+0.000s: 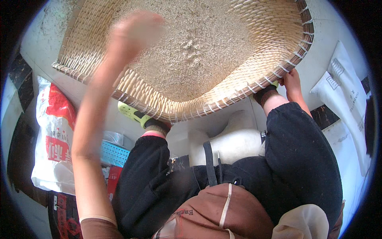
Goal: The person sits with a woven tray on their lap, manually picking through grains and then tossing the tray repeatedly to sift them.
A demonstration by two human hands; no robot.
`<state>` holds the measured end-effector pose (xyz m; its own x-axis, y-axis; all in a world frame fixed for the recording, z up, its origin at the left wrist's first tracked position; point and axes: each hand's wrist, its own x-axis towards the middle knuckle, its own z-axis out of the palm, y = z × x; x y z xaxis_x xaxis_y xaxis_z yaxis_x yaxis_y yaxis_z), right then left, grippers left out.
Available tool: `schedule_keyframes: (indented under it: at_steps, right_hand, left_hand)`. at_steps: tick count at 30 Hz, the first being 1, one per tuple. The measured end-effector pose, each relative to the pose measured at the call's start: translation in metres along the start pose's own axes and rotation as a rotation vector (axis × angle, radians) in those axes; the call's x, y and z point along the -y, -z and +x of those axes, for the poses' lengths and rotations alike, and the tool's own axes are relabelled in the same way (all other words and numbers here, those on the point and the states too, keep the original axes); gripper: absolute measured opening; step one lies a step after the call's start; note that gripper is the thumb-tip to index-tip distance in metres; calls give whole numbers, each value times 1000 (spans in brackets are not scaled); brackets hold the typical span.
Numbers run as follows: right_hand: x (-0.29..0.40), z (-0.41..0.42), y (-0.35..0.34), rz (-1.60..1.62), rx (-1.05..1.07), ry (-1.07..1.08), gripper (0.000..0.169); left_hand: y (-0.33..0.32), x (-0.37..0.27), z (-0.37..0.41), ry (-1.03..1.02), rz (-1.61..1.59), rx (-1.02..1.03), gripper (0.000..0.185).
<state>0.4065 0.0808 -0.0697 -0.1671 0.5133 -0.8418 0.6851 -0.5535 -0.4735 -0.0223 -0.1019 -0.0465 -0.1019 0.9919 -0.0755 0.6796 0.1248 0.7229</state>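
A large woven winnowing basket (268, 56) lies tilted before me, its wooden rim bound with white cord. Small pale grains (185, 77) cover its floor, with a few lighter clumps (192, 52) near the middle. Over the left part of the grain is my left hand (135, 30), blurred and seemingly curled; whether it holds anything is hidden by the blur. My right hand (292, 80) grips the basket's rim at the lower right, its fingers partly hidden beneath the edge.
Green clogs (131, 112) on my feet show below the basket's near edge. To the left stand a white sack with red print (49, 143) and a light-blue plastic basket (115, 154). White printed sacks (343, 98) lie at the right. A white object (235, 143) sits between my legs.
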Motion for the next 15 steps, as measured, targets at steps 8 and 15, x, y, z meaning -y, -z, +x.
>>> schedule_keyframes:
  at_steps: [8,15]
  right_hand:
    - [12,-8,-10,26,-42,23,8]
    - [1,-1,-2,27,-11,3,13]
  left_hand:
    - [-98,-89,-5,44,83,225,10]
    - [-111,-91,0,-35,180,284,10]
